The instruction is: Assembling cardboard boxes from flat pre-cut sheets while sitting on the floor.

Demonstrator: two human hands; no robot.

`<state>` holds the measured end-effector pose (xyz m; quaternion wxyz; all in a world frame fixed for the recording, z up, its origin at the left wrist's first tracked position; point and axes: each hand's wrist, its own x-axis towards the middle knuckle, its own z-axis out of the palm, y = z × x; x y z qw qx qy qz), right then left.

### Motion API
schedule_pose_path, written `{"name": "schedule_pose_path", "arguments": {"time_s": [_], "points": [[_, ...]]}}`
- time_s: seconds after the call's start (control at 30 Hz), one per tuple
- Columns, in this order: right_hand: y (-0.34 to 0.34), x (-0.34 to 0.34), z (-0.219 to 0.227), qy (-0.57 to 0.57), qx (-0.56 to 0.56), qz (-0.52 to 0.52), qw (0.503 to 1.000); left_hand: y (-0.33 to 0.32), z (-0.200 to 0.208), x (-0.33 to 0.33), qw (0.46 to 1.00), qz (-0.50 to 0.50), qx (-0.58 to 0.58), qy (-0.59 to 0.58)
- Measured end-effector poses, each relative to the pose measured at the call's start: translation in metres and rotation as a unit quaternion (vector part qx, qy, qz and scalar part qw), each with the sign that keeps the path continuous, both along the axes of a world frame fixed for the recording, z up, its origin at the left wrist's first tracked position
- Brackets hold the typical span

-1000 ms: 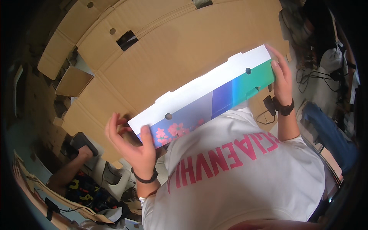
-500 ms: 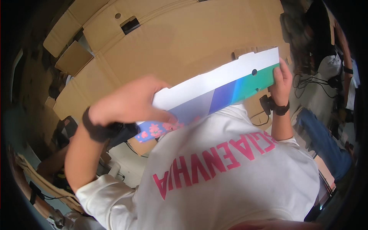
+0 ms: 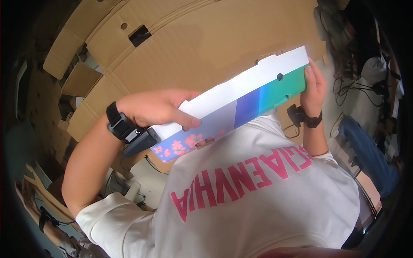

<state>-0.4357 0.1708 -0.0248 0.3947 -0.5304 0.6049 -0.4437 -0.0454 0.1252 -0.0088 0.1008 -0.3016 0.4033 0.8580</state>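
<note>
Long, narrow cardboard box, white with a blue, violet and green printed side [image 3: 247, 107], is held up, axis eight-to-two o'clock. Left hand [image 3: 157, 107], nine o'clock, grips its upper edge, thumb in front; right hand [image 3: 315, 88], two o'clock, clasps that end. Flat brown corrugated cardboard [image 3: 193, 56] lies toward twelve; white pink-lettered T-shirt [image 3: 258, 215], six.

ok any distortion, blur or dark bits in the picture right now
Head view: corners fall to black, and creases in the cardboard bow; head view again: the box and left hand look fairly sharp, the box's white strip is bright, the left rim murky.
</note>
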Motion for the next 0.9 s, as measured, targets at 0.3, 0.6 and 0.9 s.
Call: {"name": "schedule_pose_path", "arguments": {"time_s": [0.3, 0.6, 0.9], "points": [[-0.003, 0.002, 0.002, 0.009, 0.010, -0.005, 1.000, 0.030, 0.046, -0.013, 0.846, 0.053, -0.519, -0.111], [-0.006, 0.015, 0.004, 0.025, 0.000, -0.023, 0.999, 0.117, 0.042, -0.022, 0.598, 0.060, -0.776, -0.191], [-0.010, 0.010, 0.004, 0.048, 0.016, -0.007, 0.999, 0.162, 0.008, -0.032, 0.521, 0.159, -0.807, -0.228]]}}
